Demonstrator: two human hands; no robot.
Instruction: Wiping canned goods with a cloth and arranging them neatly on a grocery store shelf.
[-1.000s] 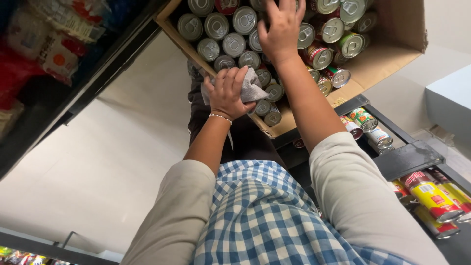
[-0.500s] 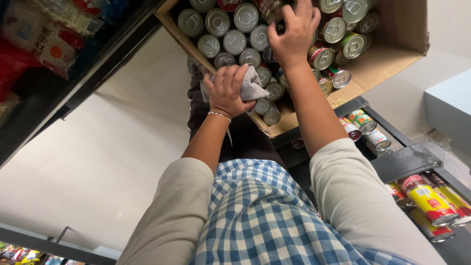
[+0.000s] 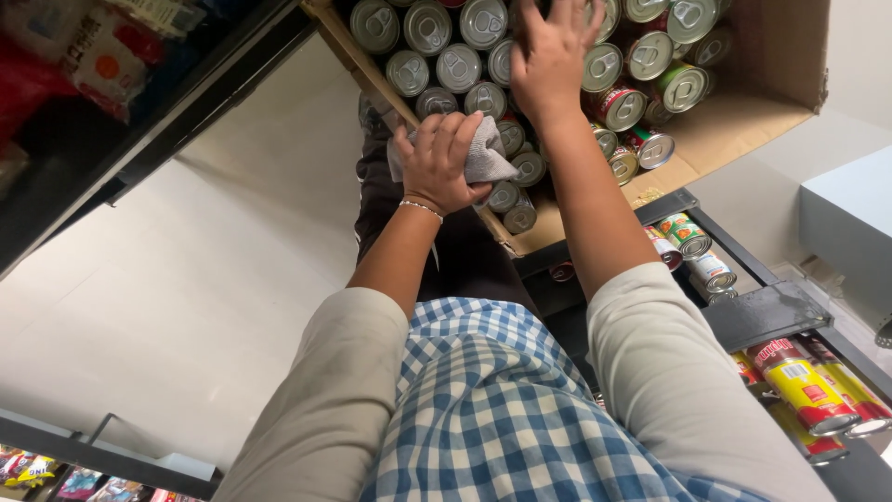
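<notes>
My left hand (image 3: 437, 163) is closed around a grey cloth (image 3: 490, 156) at the near edge of a cardboard box (image 3: 715, 130). The box is packed with upright tin cans (image 3: 437, 65) showing silver ring-pull lids. My right hand (image 3: 550, 56) reaches deeper into the box, its fingers spread over the top of a can in the middle rows. Whether it grips that can is hidden by the hand itself. Some cans (image 3: 650, 147) at the box's right side lie tilted with red and green labels showing.
A dark metal shelf (image 3: 762, 311) on the right carries more cans (image 3: 688, 237) and yellow-labelled jars (image 3: 799, 381). On the left, a dark shelf (image 3: 139, 139) holds bagged goods. A pale tiled floor (image 3: 186, 307) lies between. A grey box (image 3: 850, 218) sits at the right edge.
My right hand has pushed a little farther into the box over the cans. My left hand with the cloth has stayed at the box's near edge.
</notes>
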